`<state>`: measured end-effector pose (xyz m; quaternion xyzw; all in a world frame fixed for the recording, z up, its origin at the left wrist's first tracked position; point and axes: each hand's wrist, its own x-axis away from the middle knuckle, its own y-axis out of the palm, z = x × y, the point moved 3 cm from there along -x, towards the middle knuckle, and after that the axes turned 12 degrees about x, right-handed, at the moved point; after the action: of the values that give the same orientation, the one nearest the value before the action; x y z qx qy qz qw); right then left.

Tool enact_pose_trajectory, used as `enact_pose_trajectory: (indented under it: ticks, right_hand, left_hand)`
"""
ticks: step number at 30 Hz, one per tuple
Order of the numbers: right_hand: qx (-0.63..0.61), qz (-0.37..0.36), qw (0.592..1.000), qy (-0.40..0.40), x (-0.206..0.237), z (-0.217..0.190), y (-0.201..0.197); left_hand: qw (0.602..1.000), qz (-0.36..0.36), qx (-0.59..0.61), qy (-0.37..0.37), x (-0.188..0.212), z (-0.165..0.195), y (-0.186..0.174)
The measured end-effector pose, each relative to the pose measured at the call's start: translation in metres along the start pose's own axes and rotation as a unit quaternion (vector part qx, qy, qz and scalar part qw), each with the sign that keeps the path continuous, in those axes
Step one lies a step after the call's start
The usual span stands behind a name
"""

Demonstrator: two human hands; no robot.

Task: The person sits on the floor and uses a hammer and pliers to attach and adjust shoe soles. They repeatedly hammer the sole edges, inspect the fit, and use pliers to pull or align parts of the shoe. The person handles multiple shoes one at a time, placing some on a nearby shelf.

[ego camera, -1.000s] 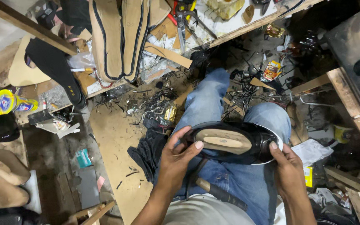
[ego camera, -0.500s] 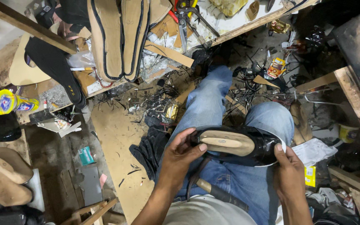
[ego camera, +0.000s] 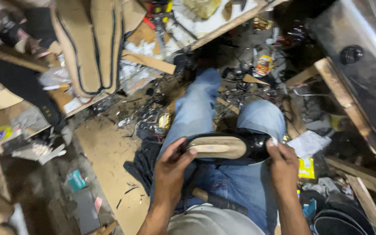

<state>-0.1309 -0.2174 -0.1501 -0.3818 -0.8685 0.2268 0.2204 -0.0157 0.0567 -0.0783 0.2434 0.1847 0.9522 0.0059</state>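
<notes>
Glossy black leather shoe [ego camera: 257, 146], one only, lies sole-up across our lap on the blue jeans [ego camera: 223, 182], its tan sole [ego camera: 216, 147] facing us and its long axis running left to right between our two hands. Our left hand [ego camera: 172, 167] closes its grip on the left end, thumb pressed on the sole edge; our right hand [ego camera: 281, 161] pinches the right end, so neither hand is nearer. Two tan padded soles [ego camera: 90, 43] hang over the cluttered floor beyond.
</notes>
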Motion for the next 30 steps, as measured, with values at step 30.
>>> enact_pose_trajectory:
  ticks: [30]
  right_hand:
    - [0.009,-0.008,1.0,-0.004,0.013,0.018,-0.001]
  left_hand:
    - [0.99,0.001,-0.135,0.044,0.012,0.018,0.007]
